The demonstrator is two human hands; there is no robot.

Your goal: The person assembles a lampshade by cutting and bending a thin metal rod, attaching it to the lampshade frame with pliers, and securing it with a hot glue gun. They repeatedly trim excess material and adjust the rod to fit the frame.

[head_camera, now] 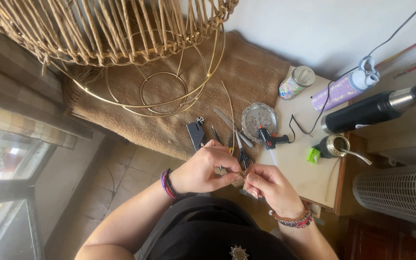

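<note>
The small piece (231, 174) pinched between both hands is mostly covered by fingers (220, 161); its kind cannot be told. The wicker frame (107, 29) is cut off by the top edge (upper part unseen). The scissors (242, 153) are half hidden behind the right hand (270, 185). The heater (400, 192) runs off the right edge.

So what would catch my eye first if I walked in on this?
Probably the big wicker frame hanging over the brown mat at the top, with wire rings under it. Next, the left hand and right hand at the centre, pinching a small piece between them. To the right, a black flask lies on the table.
</note>
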